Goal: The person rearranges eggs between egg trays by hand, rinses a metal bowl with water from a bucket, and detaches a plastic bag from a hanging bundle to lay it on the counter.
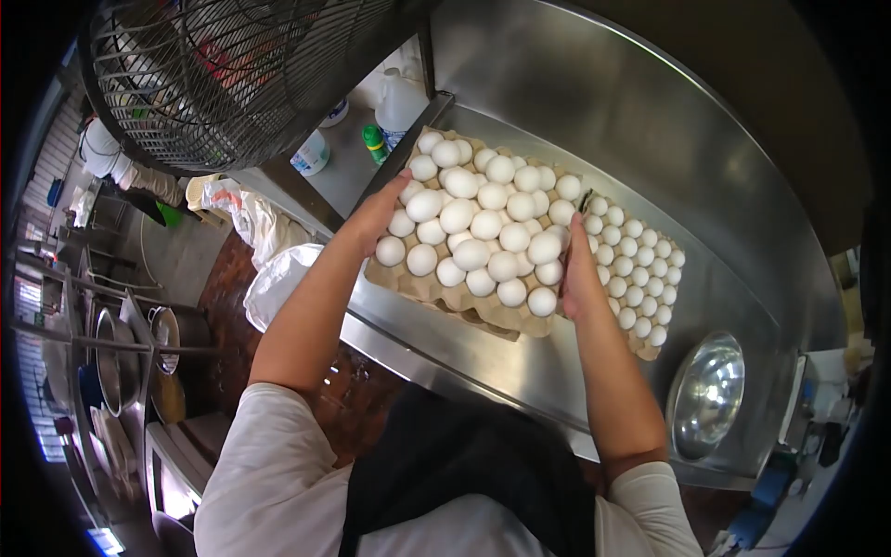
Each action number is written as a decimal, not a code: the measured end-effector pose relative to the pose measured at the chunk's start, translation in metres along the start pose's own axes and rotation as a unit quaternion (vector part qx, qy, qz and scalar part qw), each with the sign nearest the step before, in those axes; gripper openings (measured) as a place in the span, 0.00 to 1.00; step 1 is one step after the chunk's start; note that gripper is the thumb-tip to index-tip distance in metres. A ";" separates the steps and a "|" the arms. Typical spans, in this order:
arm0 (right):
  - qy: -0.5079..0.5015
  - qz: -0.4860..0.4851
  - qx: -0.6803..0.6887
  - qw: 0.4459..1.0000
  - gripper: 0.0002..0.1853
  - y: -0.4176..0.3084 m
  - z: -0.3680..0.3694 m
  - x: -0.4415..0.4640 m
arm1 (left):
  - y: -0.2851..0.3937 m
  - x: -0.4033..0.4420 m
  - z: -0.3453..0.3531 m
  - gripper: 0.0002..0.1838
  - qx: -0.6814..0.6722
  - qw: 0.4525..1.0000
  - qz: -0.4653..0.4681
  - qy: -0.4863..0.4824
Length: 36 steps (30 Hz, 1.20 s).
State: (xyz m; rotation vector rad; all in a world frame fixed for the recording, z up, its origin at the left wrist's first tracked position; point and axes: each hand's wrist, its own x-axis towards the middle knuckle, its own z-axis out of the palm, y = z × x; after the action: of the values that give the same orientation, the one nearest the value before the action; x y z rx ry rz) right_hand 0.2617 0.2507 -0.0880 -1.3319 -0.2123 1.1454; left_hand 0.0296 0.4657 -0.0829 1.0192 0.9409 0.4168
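Note:
A cardboard egg tray (408,286) full of white eggs (485,225) is held in front of me over the steel counter, with some eggs piled above the others. My left hand (380,212) grips its left edge, while my right hand (578,277) clasps the right edge; the fingers of both hands are mostly hidden. At the lower edge, layered cardboard suggests more than one tray. Just right of my right hand lies another tray of white eggs (639,269) on the counter. A small dark thing beside my right fingertips is too unclear to name.
A shiny metal bowl (707,397) stands at the right of the steel counter (445,367). A large wire-caged fan (232,74) looms at upper left. Behind the tray are a white jug (401,100) and a green bottle (375,143). White sacks (278,278) and pot shelves are left.

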 end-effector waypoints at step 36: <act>0.040 -0.052 -0.215 0.974 0.23 0.033 -0.073 -0.075 | -0.035 -0.075 -0.003 0.22 0.469 0.754 0.406 0.215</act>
State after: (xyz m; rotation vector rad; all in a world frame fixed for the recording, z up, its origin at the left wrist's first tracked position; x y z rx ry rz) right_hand 0.2600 0.1418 -0.1027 -1.7211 -0.4870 0.9867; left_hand -0.0187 0.3989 -0.0785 2.3680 1.0926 0.9822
